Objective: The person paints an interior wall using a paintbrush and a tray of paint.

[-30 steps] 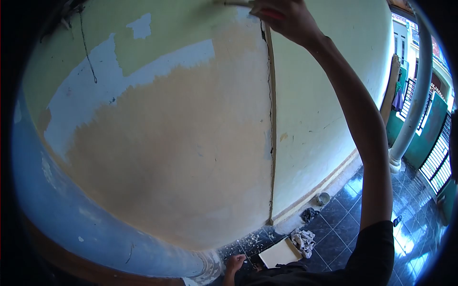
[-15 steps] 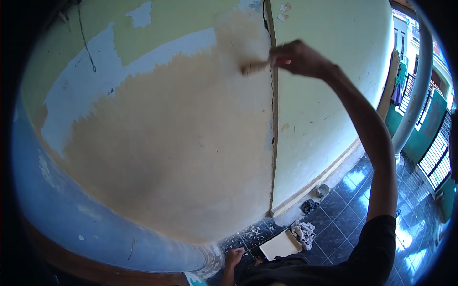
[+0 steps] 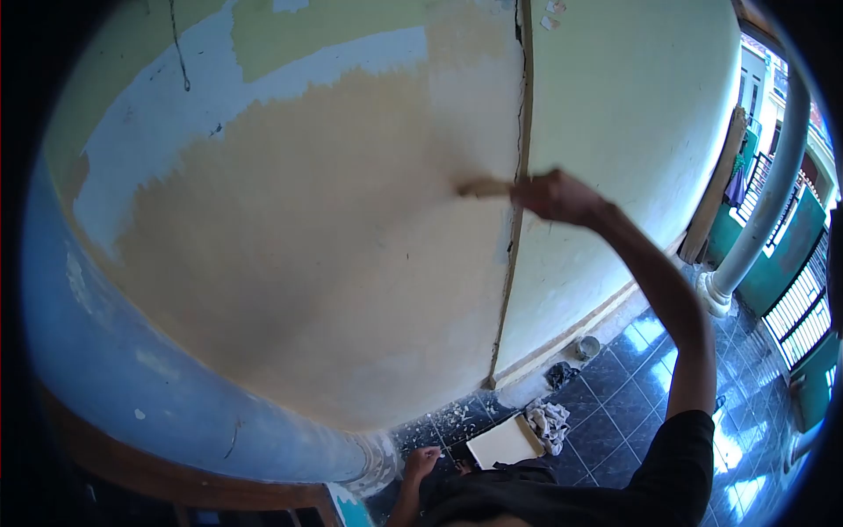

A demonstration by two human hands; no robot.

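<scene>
The right hand (image 3: 555, 195) is raised at arm's length and is closed around the handle of a flat, wooden-handled paintbrush (image 3: 485, 187). The brush is held level, and its bristles are pressed to the wall just left of the hand. That wall is a curved plaster wall (image 3: 307, 228) covered by a broad tan patch, with pale blue and green areas left above it. A thin vertical wooden strip (image 3: 512, 263) is crossed by the brush handle right beside the fingers.

The left hand (image 3: 421, 456) is held low, well apart from the right, close to the dark tiled floor (image 3: 632, 395). Its fingers are curled, but whether anything is gripped cannot be told. Just to its right a flat white rectangular board (image 3: 500, 442) is seen, and beyond that a crumpled pale rag (image 3: 548, 419).

Far below the right hand, at the foot of the wall, a small round grey tin (image 3: 587, 347) is set on the floor. Its contents cannot be made out.
</scene>
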